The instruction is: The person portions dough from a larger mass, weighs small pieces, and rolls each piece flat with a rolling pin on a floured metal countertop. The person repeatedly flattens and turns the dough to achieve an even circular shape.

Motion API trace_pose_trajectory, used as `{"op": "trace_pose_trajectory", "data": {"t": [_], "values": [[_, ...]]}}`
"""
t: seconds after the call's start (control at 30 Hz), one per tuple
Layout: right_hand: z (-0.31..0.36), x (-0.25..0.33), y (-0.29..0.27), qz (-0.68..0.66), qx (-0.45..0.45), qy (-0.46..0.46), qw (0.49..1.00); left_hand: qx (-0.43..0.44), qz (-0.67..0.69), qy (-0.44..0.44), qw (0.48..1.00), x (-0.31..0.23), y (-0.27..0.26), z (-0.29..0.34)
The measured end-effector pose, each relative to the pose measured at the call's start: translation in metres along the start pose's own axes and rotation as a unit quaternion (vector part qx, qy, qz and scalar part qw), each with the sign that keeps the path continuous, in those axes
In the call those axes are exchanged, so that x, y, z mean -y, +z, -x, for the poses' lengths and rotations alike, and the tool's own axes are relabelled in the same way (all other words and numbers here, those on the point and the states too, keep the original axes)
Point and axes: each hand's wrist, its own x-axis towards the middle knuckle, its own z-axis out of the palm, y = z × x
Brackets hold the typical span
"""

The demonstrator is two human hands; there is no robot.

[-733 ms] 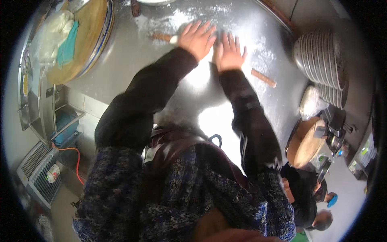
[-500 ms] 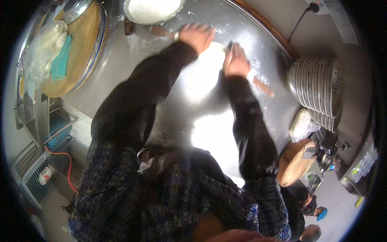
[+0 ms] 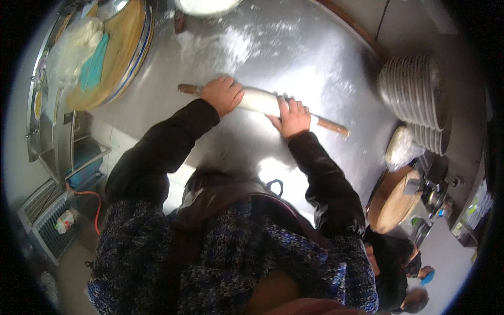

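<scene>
A long wooden rolling pin [image 3: 333, 126] lies slantwise across the metal worktop, its bare brown ends sticking out on both sides. Pale dough [image 3: 258, 100] is wrapped around its middle. My left hand [image 3: 223, 95] curls over the wrapped roll near the left end. Toward the other end, my right hand [image 3: 293, 116] grips the roll from above, fingers over the far side and thumb on the near side. The hands are a short way apart, with dough showing between them. What lies under the palms is hidden.
White flour [image 3: 236, 44] is scattered on the metal worktop [image 3: 157, 94]. A bowl of flour [image 3: 207, 5] stands at the far edge. Round boards [image 3: 123, 50] with bagged dough [image 3: 79, 44] are at left. Stacked plates [image 3: 412, 92] and another round board [image 3: 391, 202] stand right, near other people [image 3: 391, 268].
Both hands have drawn the rolling pin toward me, from the far part of the worktop to nearer its middle. The view has also shifted slightly.
</scene>
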Motion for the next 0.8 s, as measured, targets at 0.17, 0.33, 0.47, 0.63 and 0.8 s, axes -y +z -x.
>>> {"op": "trace_pose_trajectory", "data": {"t": [0.17,0.33,0.47,0.63,0.8], "values": [[0.132,0.103,0.021,-0.096,0.027,0.11,0.989,-0.072,-0.013,-0.03,0.997,-0.049,0.021,0.158],[0.043,0.121,-0.019,-0.073,0.142,0.105,0.982,-0.018,0.001,0.048,0.999,-0.088,-0.02,0.078],[-0.063,0.053,-0.033,-0.031,-0.065,0.17,0.983,-0.092,-0.149,-0.024,0.984,-0.067,-0.051,-0.064],[0.044,0.117,-0.024,-0.065,0.054,0.141,0.986,0.055,0.005,0.023,0.998,-0.09,-0.057,0.071],[-0.013,0.044,0.022,0.045,0.009,0.125,0.991,-0.139,0.002,0.052,0.989,-0.052,0.009,-0.016]]}}
